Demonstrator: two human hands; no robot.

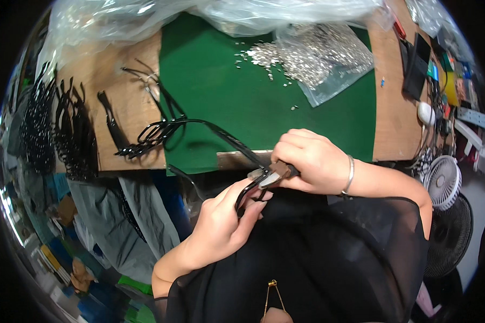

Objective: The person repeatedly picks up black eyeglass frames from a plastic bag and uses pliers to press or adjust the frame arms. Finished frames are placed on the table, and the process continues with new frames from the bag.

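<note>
My right hand (313, 160) is closed around a small hand tool (275, 173) with a metal head and brownish body, just over the table's near edge. My left hand (221, 223) pinches a thin black curved frame piece (243, 195) right at the tool's tip. A long black arm (229, 137) of that piece runs up and left over the green mat (226, 97). The exact contact point between tool and piece is hidden by my fingers.
Several black frame pieces (145, 140) lie on the wooden table (129, 102) at the left. A clear bag of small silvery metal parts (323, 54) spills onto the mat at the back. Crumpled plastic sheeting (145, 21) covers the far edge. A white fan (443, 180) stands at the right.
</note>
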